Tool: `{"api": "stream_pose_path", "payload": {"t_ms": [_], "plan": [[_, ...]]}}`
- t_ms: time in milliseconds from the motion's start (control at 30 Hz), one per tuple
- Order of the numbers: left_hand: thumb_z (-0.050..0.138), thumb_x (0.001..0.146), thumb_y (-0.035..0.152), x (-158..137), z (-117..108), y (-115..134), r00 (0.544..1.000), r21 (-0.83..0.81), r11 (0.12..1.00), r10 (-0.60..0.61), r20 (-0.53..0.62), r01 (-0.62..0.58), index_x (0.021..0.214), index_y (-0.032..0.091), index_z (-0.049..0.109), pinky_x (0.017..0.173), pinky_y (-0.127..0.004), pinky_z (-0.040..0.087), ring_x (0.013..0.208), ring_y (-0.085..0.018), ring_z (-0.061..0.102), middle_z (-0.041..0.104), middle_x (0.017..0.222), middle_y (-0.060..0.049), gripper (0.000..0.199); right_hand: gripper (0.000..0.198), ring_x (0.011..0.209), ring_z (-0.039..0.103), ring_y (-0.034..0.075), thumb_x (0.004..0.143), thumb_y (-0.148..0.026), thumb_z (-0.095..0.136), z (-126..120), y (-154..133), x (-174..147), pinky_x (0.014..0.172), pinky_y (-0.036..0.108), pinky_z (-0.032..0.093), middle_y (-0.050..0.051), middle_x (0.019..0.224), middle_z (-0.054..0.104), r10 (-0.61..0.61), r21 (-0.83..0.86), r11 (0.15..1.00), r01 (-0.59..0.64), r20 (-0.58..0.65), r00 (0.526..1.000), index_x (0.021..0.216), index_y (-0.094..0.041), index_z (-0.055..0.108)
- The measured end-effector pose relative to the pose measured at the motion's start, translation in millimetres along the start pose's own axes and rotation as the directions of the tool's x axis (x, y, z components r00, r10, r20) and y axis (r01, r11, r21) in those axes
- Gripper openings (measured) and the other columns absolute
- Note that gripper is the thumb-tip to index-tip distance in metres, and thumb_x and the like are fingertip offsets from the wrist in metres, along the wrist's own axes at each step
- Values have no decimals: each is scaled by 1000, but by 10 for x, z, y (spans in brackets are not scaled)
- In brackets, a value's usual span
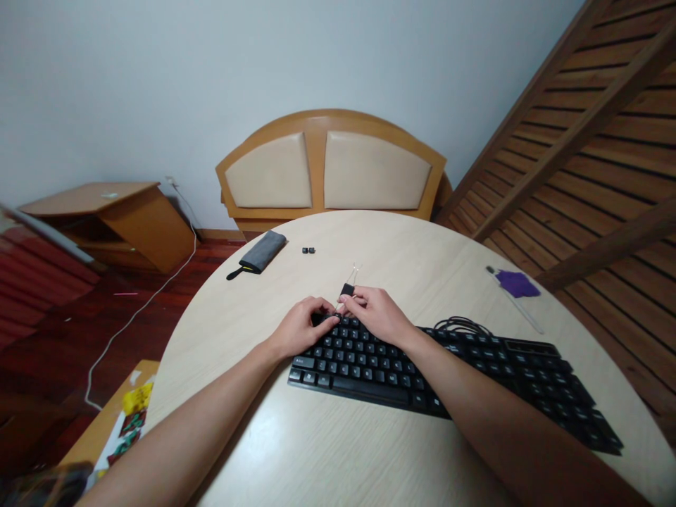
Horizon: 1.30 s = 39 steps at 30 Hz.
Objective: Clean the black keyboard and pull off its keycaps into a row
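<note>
A black keyboard [364,359] lies at a slant on the round table. My right hand [377,310] is closed around a wire keycap puller [347,289] with a black grip; one pair of its thin wires points up and away, the other down toward the keyboard's upper left corner. At that corner my left hand [303,325] has its thumb and fingers closed about a small black keycap [337,317], right by the puller's lower wires. Whether that keycap is loose or still seated is too small to tell. Farther back, two black keycaps [308,251] sit side by side.
A grey pouch [267,251] lies at the table's back left. On the right are a purple cloth [518,284] and a thin white brush-like stick [520,310]. The keyboard's coiled cable [462,324] rests behind it. A padded headboard [330,165] stands beyond the table [237,436].
</note>
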<state>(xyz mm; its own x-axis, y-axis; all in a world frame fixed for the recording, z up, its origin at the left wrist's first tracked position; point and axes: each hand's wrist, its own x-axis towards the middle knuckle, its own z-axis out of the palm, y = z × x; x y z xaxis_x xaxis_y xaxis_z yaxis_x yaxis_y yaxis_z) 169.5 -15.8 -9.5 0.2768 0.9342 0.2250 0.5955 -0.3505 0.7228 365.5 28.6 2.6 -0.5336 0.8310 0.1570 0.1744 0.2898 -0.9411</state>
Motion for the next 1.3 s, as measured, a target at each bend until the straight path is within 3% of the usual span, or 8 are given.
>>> {"api": "stream_pose_path", "payload": {"t_ms": [333, 933, 1300], "plan": [[66, 87, 27, 5, 60, -27, 996, -253, 965, 49, -72, -65, 106, 18, 59, 90, -35, 51, 95, -18, 64, 67, 102, -5, 22, 29, 77, 71, 18, 92, -42, 55, 3, -4, 13, 73, 30, 57, 7, 85, 74, 0, 19, 1000, 1, -52, 999, 85, -16, 67], [65, 89, 26, -2, 6, -5, 985, -104, 981, 158, -72, -165, 103, 20, 69, 92, -37, 49, 99, -21, 63, 71, 102, -6, 16, 29, 70, 69, 17, 90, -44, 58, -4, -26, 7, 67, 28, 55, 4, 72, 70, 15, 46, 999, -12, -70, 997, 82, -17, 62], [63, 91, 26, -22, -21, 67, 980, -49, 981, 185, -69, -188, 103, 21, 71, 86, -33, 50, 94, -18, 61, 64, 97, -5, 15, 26, 65, 67, 16, 91, -41, 57, -2, 10, 25, 64, 27, 55, 3, 69, 68, 42, 59, 998, -39, -53, 998, 84, -16, 61]]}}
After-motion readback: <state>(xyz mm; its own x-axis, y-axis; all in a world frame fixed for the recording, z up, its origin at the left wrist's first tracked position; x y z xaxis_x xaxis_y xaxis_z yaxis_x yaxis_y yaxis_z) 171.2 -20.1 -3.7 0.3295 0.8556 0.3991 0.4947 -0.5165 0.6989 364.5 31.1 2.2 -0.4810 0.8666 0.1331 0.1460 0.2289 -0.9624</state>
